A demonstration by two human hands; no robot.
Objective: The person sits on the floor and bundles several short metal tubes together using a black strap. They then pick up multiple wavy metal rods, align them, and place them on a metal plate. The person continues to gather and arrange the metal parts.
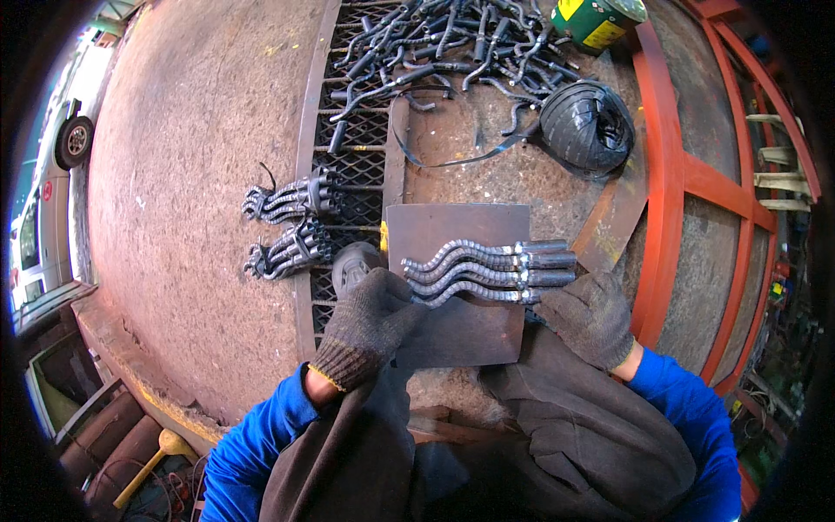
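A row of several wavy ribbed steel rods with smooth dark tubes on their right ends (pixel 474 271) lies on a flat metal plate (pixel 457 222) in front of me. Both my hands wear dark knitted gloves. My left hand (pixel 370 324) is closed at the left end of the nearest rod, thumb and fingers pinched together there. Beside the tube ends, my right hand (pixel 591 320) rests with its fingers stretched toward the nearest tube; its palm is hidden. Two tied bundles of similar rods, a far one (pixel 296 198) and a near one (pixel 291 250), lie to the left.
Many loose rods (pixel 452 43) are heaped on the metal grating (pixel 357 161) at the back. Right of them sit a coil of black strap (pixel 587 126) and a green can (pixel 598 22). An orange metal frame (pixel 665 209) stands along my right. A yellow mallet (pixel 170 445) lies lower left.
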